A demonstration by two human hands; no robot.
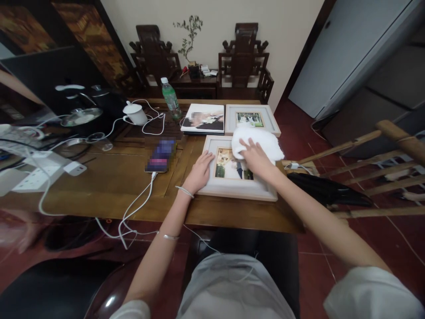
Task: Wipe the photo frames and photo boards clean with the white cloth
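A light wooden picture frame (232,192) with a white mat and a photo lies flat near the table's front edge. My left hand (201,170) rests along its left border, fingers stretched out and lying on it. On the upper right of the same frame, my right hand (257,157) presses a folded white cloth (262,135), its fingers bent over the cloth. The cloth covers that corner and part of the photo. Just behind lies a second picture frame (272,117), partly overlapped by the cloth.
Left of the second frame is a stack of photo panels (207,115). A green-labelled bottle (171,99), a lidded white cup (135,114), and a charging phone (161,155) stand or lie further left. Cables and a power strip (41,173) crowd the left end. A wooden chair (398,133) is at right.
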